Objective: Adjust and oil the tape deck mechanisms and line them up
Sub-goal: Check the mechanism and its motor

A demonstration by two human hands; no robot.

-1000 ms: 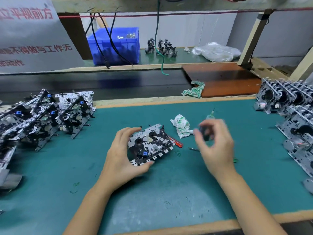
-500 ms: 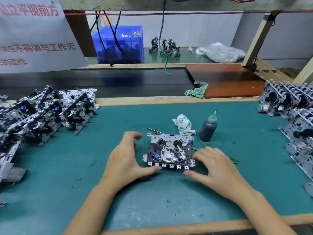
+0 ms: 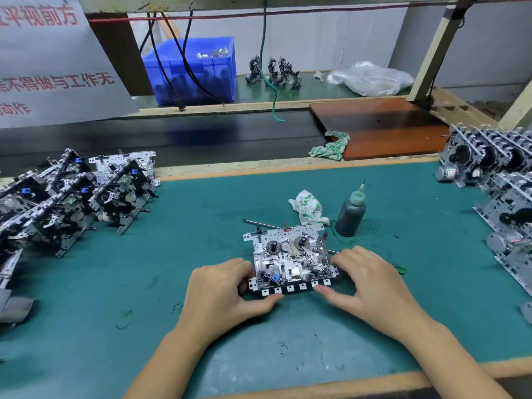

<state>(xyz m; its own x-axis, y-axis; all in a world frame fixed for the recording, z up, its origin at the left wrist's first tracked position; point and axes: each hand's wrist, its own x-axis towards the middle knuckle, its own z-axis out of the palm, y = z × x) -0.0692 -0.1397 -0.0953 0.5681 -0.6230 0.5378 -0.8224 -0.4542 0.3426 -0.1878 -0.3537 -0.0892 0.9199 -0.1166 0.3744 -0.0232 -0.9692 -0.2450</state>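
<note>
Centrally on the green tabletop (image 3: pixel 172 254) lies one tape deck mechanism (image 3: pixel 290 260), flat with its reels facing up. The left hand (image 3: pixel 227 292) grips its left edge, thumb along the near row of square tabs and fingers curled against the side; the fingertips are hidden behind the metal frame. The right hand (image 3: pixel 371 283) holds the right edge the same way, thumb on the near tabs, fingers bent over the corner; its thumb tip is blurred. A thin metal tool (image 3: pixel 260 223) pokes out from behind the mechanism, the rest of it covered. Just beyond stand a dark oil bottle (image 3: pixel 350 214) with a needle tip and a crumpled cloth (image 3: pixel 308 207). A green item (image 3: pixel 398 268) shows partly past the right hand, too little to identify. Rows of mechanisms on the left (image 3: pixel 72 197) and on the right (image 3: pixel 501 191) are cut off by the frame edges.
</note>
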